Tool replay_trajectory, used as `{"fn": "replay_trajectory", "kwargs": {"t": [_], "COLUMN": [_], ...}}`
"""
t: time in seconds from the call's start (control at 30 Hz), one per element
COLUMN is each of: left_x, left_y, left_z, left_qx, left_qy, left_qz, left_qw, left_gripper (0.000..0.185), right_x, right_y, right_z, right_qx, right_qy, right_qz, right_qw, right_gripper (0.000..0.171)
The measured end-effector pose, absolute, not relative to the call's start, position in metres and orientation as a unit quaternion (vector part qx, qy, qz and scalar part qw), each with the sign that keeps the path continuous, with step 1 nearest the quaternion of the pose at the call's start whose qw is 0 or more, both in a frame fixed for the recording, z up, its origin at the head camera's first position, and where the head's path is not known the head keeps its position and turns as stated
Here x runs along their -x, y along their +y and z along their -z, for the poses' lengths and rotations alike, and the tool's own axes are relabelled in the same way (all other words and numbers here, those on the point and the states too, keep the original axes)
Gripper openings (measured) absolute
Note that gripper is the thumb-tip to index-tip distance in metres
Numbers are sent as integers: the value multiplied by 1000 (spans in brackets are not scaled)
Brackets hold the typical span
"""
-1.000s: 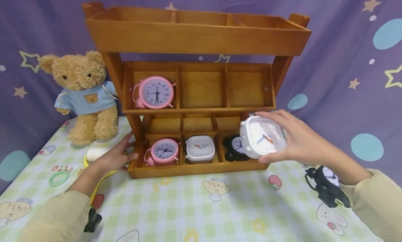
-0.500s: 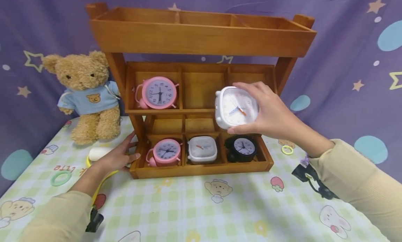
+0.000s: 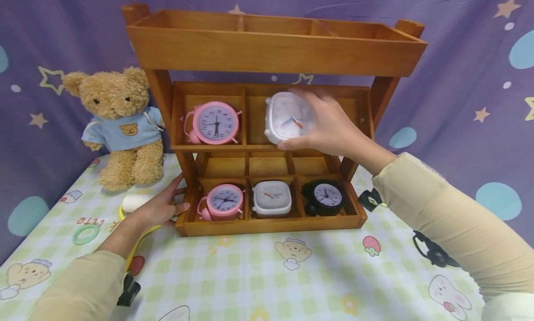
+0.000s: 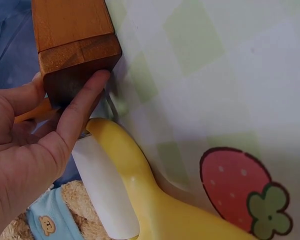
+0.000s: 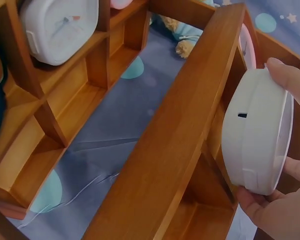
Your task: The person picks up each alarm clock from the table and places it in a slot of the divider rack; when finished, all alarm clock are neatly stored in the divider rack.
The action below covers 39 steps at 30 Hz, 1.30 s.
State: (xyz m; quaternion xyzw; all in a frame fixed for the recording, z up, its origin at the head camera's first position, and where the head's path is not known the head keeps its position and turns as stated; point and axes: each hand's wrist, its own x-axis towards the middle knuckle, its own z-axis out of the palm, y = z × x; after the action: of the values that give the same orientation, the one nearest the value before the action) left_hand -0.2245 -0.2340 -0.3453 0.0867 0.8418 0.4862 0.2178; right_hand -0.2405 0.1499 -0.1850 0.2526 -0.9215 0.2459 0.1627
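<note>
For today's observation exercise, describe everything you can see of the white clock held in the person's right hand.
The white clock is a rounded square with a smooth, plastic-looking case, a pale dial with a dark hand and an orange hand, and small knobs on its left edge. The right wrist view shows its thick side, marked by a small dark slot. The right hand holds it upright, dial facing outward, at the middle compartment of the wooden shelf, on the middle tier. Whether it rests on the wood is unclear.

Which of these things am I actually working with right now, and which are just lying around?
In use: white clock in right hand; wooden shelf, steadied by left hand; shelved pink clocks, grey clock, black clock.

Lying about: teddy bear, green ring, yellow toy.
</note>
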Motion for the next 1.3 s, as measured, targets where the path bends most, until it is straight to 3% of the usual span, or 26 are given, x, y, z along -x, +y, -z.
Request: {"fn": "replay_trajectory", "kwargs": {"t": [0.43, 1.3], "left_x": [225, 223], "left_y": [-234, -233], "left_z": [346, 346], "left_qx": [-82, -86], "left_qy": [845, 844], "left_qz": [-482, -483], "left_qw": [217, 219], "left_gripper": [89, 89], "right_x": [269, 275], "right_y": [128, 120], "right_z": [178, 175], "right_qx": [-271, -228], "right_qy": [-933, -963], "right_qz": [-218, -146], "right_qw": [97, -8], "right_gripper": [110, 117]}}
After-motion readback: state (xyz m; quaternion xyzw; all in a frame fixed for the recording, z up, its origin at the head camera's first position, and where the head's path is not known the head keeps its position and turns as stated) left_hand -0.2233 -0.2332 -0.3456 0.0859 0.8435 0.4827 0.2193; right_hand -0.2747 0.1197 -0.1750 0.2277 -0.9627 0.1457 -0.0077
